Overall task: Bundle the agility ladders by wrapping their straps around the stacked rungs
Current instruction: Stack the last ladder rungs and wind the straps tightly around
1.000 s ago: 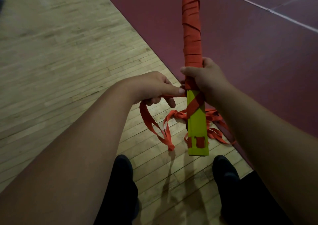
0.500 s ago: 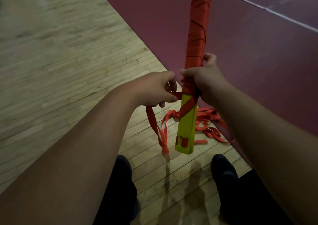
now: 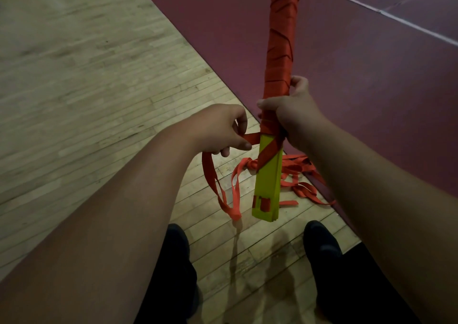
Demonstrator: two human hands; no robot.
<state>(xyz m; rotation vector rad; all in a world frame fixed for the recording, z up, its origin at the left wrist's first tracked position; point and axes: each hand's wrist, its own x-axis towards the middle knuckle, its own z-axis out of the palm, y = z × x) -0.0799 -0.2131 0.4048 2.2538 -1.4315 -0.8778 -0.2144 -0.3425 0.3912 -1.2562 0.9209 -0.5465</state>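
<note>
Presently, the left hand [image 3: 223,130] pinches the strap [image 3: 252,139] taut just beside the stacked rungs [image 3: 269,180]; the right hand [image 3: 295,115] curls its grip round them above that pinch. Slackening tension would probably let the diagonal turn slide loose.

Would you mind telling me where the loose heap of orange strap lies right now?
Head view, right of centre: the loose heap lies on the floor just behind the yellow rungs, below the right hand, where wood meets maroon.
</note>
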